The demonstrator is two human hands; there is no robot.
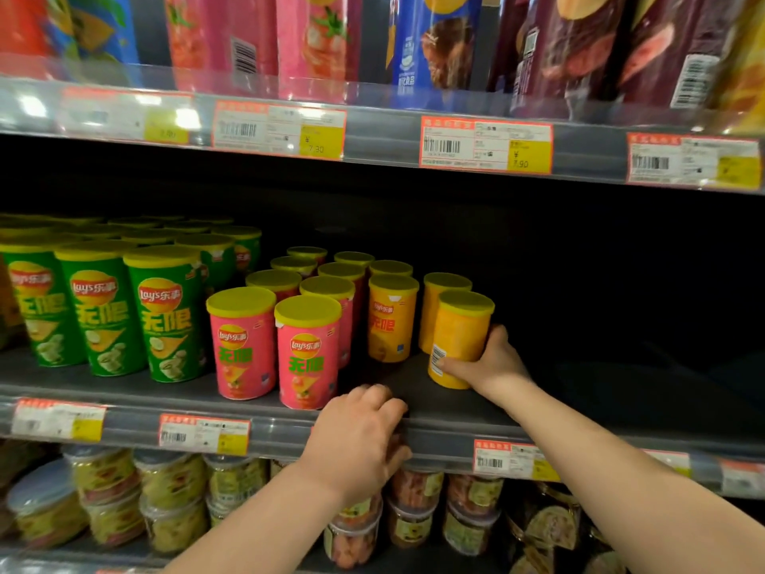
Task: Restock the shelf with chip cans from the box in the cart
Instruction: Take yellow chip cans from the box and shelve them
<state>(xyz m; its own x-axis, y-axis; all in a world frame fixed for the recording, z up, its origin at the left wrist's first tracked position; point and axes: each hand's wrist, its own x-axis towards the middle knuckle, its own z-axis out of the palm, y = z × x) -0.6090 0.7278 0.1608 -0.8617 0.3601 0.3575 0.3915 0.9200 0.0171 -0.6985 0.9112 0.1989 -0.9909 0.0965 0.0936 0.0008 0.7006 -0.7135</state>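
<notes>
My right hand (492, 362) grips an orange chip can (457, 337) with a yellow lid, standing upright on the dark middle shelf (579, 408). Two more orange cans (391, 316) stand just behind and left of it. Pink cans (308, 352) fill rows to the left, and green cans (167, 316) stand further left. My left hand (358, 437) curls its fingers over the shelf's front edge, right of the nearest pink can. The box and the cart are out of view.
The shelf to the right of the orange cans is bare and dark. Price tags (486, 145) line the shelf rails. Tall chip tubes (439, 39) stand on the shelf above; clear snack tubs (174, 503) fill the shelf below.
</notes>
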